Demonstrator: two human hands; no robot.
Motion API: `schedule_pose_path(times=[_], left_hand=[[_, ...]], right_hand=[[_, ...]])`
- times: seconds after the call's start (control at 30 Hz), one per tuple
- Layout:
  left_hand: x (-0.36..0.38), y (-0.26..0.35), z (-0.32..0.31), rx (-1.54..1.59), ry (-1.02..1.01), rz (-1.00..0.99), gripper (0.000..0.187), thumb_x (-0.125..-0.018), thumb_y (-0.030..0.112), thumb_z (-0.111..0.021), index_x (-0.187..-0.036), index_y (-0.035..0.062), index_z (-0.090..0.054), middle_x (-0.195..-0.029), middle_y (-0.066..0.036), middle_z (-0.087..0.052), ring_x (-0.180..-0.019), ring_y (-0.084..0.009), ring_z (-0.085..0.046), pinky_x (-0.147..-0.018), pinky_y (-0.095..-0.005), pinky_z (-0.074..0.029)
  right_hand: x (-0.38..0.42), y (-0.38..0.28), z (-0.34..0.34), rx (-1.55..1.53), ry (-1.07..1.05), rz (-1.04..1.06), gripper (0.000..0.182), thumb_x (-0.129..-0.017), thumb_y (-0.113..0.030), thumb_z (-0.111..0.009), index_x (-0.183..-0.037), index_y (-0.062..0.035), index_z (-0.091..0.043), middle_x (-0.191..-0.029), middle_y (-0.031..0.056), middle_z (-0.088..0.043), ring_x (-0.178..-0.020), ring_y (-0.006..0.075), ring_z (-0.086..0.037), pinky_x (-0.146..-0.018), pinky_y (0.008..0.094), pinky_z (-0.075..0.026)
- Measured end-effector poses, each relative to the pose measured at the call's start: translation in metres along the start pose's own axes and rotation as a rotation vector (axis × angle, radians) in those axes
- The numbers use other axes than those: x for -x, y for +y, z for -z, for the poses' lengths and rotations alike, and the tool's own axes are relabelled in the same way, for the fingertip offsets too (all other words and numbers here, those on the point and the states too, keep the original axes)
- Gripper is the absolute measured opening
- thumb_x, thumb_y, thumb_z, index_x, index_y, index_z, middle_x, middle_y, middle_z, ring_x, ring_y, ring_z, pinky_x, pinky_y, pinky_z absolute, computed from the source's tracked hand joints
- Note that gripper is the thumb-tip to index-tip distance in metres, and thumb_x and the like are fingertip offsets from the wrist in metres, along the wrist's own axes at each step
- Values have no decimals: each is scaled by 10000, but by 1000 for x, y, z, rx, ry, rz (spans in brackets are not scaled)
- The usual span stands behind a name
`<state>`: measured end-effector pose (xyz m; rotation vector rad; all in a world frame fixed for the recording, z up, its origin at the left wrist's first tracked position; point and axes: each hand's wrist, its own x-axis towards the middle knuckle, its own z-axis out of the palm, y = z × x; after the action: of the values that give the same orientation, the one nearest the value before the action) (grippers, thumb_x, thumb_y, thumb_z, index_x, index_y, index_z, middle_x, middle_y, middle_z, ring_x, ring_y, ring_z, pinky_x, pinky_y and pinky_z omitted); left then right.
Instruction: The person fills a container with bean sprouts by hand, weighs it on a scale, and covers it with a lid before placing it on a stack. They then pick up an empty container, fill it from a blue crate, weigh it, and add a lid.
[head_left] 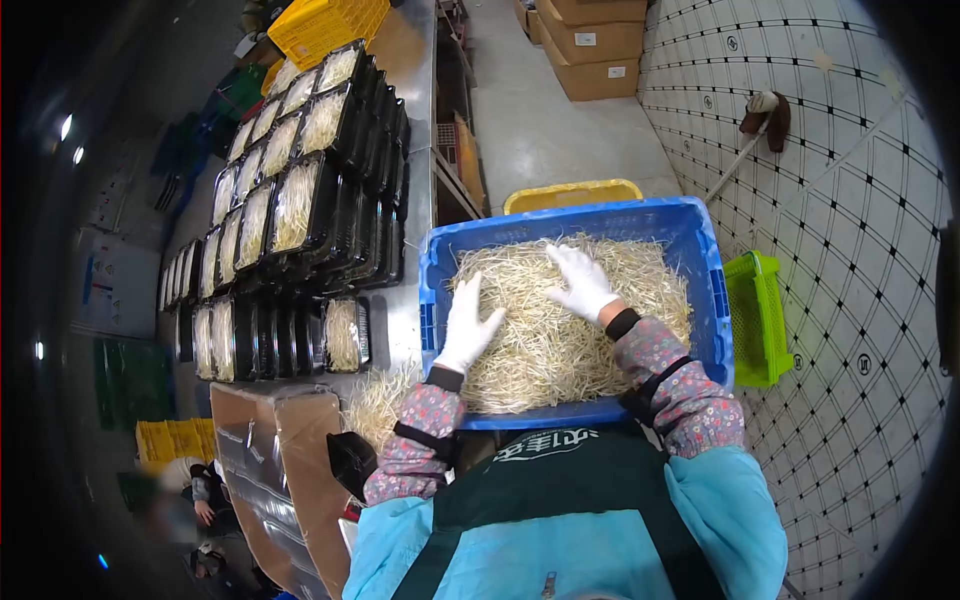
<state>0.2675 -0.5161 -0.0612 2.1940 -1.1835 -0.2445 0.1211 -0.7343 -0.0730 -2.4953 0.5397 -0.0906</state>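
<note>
A blue crate [570,217] full of pale bean sprouts [550,350] stands directly in front of me. My left hand [467,328], in a white glove, rests at the left side of the sprouts with thumb and fingers apart. Over the upper middle of the heap is my right hand [583,284], also gloved, its fingers spread and pointing up and left. Both hands touch or nearly touch the sprouts, and neither grips a bunch. More loose sprouts [382,400] lie on the metal table, left of the crate.
Stacked black trays of wrapped sprouts [297,205] fill the left table. A plastic-lined cardboard box [280,480] stands lower left, near another person's hand [205,513]. A green basket [757,320] adjoins the crate's right. Behind are a yellow basket [570,194], cartons [600,75] and a long-handled tool [740,165].
</note>
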Motion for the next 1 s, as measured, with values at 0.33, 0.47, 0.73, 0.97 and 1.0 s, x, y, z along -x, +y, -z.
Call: schedule_pose_path(times=[0.33, 0.47, 0.73, 0.97, 1.0], left_hand=[[12, -6, 46, 15, -516, 22, 626, -868, 340, -697, -1403, 81, -500, -1308, -214, -582, -1201, -330, -565, -1058, -393, -429], [-64, -43, -4, -1, -202, -174, 712, -877, 350, -675, -1432, 0, -400, -1373, -256, -496, -1296, -414, -447, -1102, -440, -356], [12, -42, -7, -190, -515, -206, 795, -838, 581, -642, -1329, -24, -481, -1179, -232, -575, -1127, -378, -532, -1026, -478, -377], [97, -28, 24, -303, -542, -273, 1189, -634, 591, -797, -1470, -53, -250, -1316, -254, -485, -1275, -393, -445, -1098, -503, -310], [94, -28, 18, -355, -532, -258, 1187, -631, 558, -806, -1486, -37, -237, -1324, -252, -482, -1269, -401, -450, -1060, -517, -361]], right_hand=[[35, -2, -4, -229, -426, 114, 559, -848, -420, -670, -1312, -120, -583, -1308, 160, -580, -1214, 323, -546, -1022, 425, -441], [-46, 13, 3, -107, -204, -66, 605, -896, -513, -587, -1333, -95, -566, -1355, 186, -559, -1266, 342, -513, -1066, 443, -402], [19, -28, -42, 67, -288, 47, 980, -737, -728, -643, -1465, -121, -394, -1412, 185, -451, -1318, 372, -411, -1041, 542, -355], [100, -72, -49, 243, -321, 201, 1131, -660, -440, -837, -1540, -105, -210, -1456, 211, -371, -1338, 424, -369, -1005, 560, -380], [96, -73, -47, 324, -268, 213, 1087, -675, -380, -835, -1532, -100, -228, -1436, 210, -390, -1307, 418, -407, -987, 548, -406]])
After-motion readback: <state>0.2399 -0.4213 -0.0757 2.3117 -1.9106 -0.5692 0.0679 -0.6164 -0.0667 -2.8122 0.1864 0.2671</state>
